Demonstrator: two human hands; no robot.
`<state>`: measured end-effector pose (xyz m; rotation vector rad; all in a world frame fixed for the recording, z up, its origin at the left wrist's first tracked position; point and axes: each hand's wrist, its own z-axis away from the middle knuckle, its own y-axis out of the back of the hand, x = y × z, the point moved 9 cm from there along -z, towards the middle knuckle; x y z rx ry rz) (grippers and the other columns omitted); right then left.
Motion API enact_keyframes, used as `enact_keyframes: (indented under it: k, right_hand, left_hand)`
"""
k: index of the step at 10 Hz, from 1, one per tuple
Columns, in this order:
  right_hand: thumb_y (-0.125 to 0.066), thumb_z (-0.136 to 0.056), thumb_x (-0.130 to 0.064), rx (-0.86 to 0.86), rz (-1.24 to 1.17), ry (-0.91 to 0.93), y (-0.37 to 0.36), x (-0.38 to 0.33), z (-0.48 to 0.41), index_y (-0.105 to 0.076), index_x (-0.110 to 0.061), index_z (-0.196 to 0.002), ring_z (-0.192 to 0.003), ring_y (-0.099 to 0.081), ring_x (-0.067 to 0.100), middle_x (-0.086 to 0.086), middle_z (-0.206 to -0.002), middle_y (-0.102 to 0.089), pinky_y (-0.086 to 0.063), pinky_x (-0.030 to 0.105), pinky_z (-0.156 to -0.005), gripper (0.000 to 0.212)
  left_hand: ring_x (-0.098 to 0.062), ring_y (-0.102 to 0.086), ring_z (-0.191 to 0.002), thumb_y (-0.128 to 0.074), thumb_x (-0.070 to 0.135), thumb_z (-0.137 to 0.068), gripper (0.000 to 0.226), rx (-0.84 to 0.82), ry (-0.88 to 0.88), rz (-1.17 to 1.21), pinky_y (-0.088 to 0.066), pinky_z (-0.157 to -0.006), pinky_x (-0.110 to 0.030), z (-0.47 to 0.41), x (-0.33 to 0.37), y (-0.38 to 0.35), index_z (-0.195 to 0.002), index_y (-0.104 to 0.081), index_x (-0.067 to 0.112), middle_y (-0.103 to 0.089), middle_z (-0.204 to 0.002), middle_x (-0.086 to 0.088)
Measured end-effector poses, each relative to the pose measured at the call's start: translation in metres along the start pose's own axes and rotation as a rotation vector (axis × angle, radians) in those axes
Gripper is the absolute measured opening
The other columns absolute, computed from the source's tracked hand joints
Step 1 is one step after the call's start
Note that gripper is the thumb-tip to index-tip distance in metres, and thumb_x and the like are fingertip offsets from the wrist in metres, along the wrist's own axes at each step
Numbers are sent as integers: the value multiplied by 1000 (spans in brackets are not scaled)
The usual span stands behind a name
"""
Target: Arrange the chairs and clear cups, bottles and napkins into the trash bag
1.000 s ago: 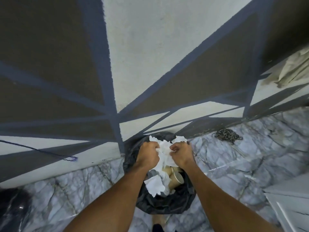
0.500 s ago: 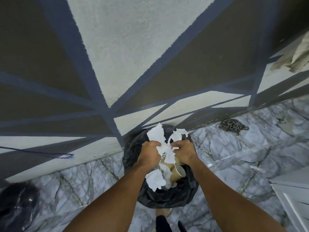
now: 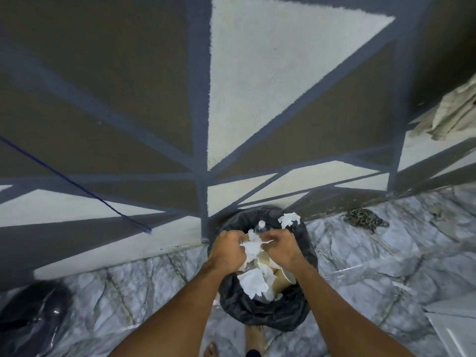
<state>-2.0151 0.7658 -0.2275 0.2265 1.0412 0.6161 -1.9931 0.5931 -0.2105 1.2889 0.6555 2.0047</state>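
1. Bare feet [image 3: 253,341] sit at the near edge of the bag [image 3: 265,315]; the person stands right over it, so I'd say anything let go drops straight in.
2. Bag: black, on the marble floor [image 3: 134,292], its far rim against the wall [image 3: 283,86]. The mouth is open and slumped, not tied.
3. Contents at the near side of the bag: crumpled white napkins [image 3: 253,280] on top, with brown paper cups [image 3: 282,279] lying on their sides just beside them, white rims showing.
4. Left hand [image 3: 228,249] is over the left of the bag mouth, fingers curled tight on a napkin wad [image 3: 253,247].
5. Right hand [image 3: 282,246] is over the right of the mouth, fingers pinched on the same wad. My read: both hands are bunching it small or pushing it down so it stays inside. Can't tell whether any finger touches the bag rim.
6. Just past the hands, inside the bag: a clear bottle [image 3: 261,226], cap up. One more napkin scrap [image 3: 290,219] lies on the far right rim, half out; it could slip to the floor.
7. Right of the bag, at the wall base: a chain pile [image 3: 364,220], well apart. Not trash for this job, likely.
8. Far left of the bag: a second dark bag [image 3: 33,315], contents not visible.
9. No chairs in view; that part can't be judged from here.
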Motion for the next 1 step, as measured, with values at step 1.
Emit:
enact_keyframes:
  k: [1]
  right_hand:
    - [-70, -82, 1, 36, -29, 4, -9, -5, 37, -76, -13, -99, -88, -68, 11, -5, -92, -72, -52, 15, -81, 23]
  left_hand:
    - [-16, -69, -89, -66, 14, -79, 30, -24, -8, 69, -57, -87, -34, 37, -9, 8, -107, -75, 21, -76, -101, 0]
